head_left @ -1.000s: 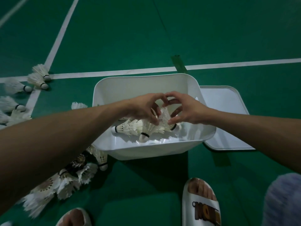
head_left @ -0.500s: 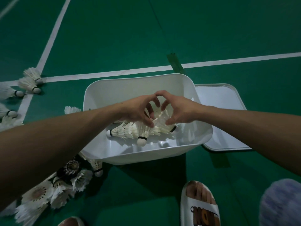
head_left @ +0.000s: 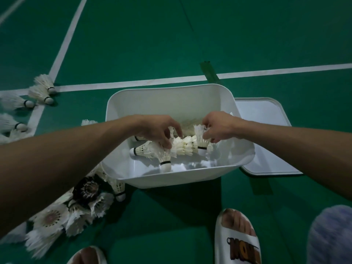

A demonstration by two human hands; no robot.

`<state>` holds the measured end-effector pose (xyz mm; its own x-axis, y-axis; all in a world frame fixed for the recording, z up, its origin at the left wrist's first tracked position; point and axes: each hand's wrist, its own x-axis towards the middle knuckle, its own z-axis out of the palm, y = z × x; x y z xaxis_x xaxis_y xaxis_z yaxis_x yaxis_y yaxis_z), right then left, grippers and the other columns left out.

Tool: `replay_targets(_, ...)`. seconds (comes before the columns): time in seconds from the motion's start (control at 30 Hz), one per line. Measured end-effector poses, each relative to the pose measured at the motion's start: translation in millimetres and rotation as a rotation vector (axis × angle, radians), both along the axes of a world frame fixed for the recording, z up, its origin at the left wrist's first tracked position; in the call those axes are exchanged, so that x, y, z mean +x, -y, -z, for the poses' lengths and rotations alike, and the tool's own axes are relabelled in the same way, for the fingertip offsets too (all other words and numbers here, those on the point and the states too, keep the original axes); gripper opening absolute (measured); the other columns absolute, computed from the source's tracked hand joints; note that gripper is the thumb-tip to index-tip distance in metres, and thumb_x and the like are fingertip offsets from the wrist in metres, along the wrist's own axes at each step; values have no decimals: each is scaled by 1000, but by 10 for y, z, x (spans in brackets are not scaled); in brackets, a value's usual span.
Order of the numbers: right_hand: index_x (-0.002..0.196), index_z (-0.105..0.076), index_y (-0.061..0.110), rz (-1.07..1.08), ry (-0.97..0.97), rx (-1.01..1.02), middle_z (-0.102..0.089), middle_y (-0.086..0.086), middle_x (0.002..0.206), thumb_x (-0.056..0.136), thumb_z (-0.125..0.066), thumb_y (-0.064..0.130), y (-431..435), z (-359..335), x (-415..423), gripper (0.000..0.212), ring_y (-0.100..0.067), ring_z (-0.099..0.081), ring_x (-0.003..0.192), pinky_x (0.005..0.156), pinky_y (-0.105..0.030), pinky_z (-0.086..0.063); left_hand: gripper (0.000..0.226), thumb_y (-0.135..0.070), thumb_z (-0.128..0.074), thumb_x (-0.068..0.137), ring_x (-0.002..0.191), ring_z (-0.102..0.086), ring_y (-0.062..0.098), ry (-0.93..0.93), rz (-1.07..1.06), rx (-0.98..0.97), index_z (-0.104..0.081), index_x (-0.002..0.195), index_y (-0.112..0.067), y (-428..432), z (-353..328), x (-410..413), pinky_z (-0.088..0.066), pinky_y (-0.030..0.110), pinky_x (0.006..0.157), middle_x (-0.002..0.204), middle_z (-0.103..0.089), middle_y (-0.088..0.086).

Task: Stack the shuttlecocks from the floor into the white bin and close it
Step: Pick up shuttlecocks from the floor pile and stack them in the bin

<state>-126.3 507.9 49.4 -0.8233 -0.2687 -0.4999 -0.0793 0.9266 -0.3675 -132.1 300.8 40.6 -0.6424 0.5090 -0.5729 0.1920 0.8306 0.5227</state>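
A white bin stands on the green floor with several white shuttlecocks lying inside. Both hands reach into it. My left hand curls its fingers down onto the feathers of a shuttlecock whose cork points toward me. My right hand pinches the feathered skirt of another shuttlecock, cork down. The bin's flat white lid lies on the floor just right of the bin.
A heap of loose shuttlecocks lies on the floor at the bin's near left corner. More shuttlecocks are scattered far left by the white court lines. My slippered feet stand close in front of the bin.
My hands were touching over the middle of the bin; they have moved apart, each holding a separate shuttlecock, and dipped lower inside.
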Motion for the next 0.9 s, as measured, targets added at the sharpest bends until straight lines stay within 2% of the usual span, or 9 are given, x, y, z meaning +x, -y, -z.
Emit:
replay_targets(0.13, 88, -70, 0, -13, -84, 77, -71, -14, 84, 84, -68, 18, 15, -32, -35, 18, -25, -68, 68, 63, -34, -58, 48, -10, -71, 83, 79, -61, 12, -15, 57, -37, -56, 126, -25, 9, 55, 34, -44, 22, 68, 93, -63, -3)
replay_targets(0.23, 81, -66, 0, -13, -203, 146, -66, -15, 79, 84, -67, 18, 5, -31, -58, 18, -29, -59, 69, 58, -30, -43, 59, -11, -74, 79, 93, -55, 18, -43, 152, -86, -51, 130, -28, -110, 58, 32, -41, 27, 75, 110, -56, 0)
replay_targets(0.37, 102, -57, 8, -39, -232, 186, -60, -9, 89, 82, -70, 16, -32, -35, -75, 25, -27, -52, 80, 63, -31, -40, 77, -5, -75, 74, 116, -45, 17, -18, 229, -59, -40, 138, -30, -306, 58, -23, -36, 24, 85, 136, -44, 0)
replay_targets(0.5, 129, -38, 16, -57, -234, 171, -52, -8, 93, 78, -76, 16, -46, -35, -95, 64, -28, -54, 87, 64, -34, -45, 78, 0, -72, 74, 84, -46, 6, -15, 257, -54, -33, 136, -26, -447, 79, -154, -36, 7, 65, 103, -42, -17)
replay_targets(0.53, 132, -36, 17, -72, -249, 176, -55, -9, 96, 79, -74, 14, -45, -21, -104, 66, -29, -54, 88, 64, -34, -44, 78, 0, -72, 73, 84, -48, 8, -20, 283, -83, -32, 134, -26, -485, 100, -176, -41, 9, 67, 103, -44, -16)
replay_targets(0.63, 132, -35, 19, -118, -294, 219, -60, -15, 104, 81, -70, 8, -41, 21, -124, 63, -33, -57, 89, 68, -38, -49, 79, 0, -71, 69, 101, -54, 29, -17, 428, -153, -32, 131, -29, -607, 202, -181, -51, 44, 84, 125, -46, 3)
replay_targets(0.7, 129, -36, 20, -150, -320, 263, -61, -17, 104, 78, -71, 8, -45, 54, -147, 63, -36, -58, 87, 71, -41, -52, 81, -1, -71, 64, 104, -54, 30, -14, 498, -125, -34, 128, -33, -665, 279, -202, -51, 48, 84, 136, -41, 1)
replay_targets(0.83, 127, -41, 17, -161, -297, 308, -59, -17, 106, 71, -80, 12, -59, 55, -200, 68, -38, -59, 90, 69, -39, -47, 84, 2, -69, 67, 78, -54, -3, 24, 500, -103, -32, 132, -36, -723, 294, -312, -48, 23, 68, 142, -32, -6)
replay_targets(0.9, 126, -43, 15, -140, -294, 286, -60, -18, 107, 71, -81, 13, -83, 56, -220, 66, -38, -58, 91, 69, -38, -45, 86, 5, -69, 70, 85, -50, 2, 21, 501, -108, -31, 137, -33, -762, 308, -363, -39, 16, 62, 139, -32, -6)
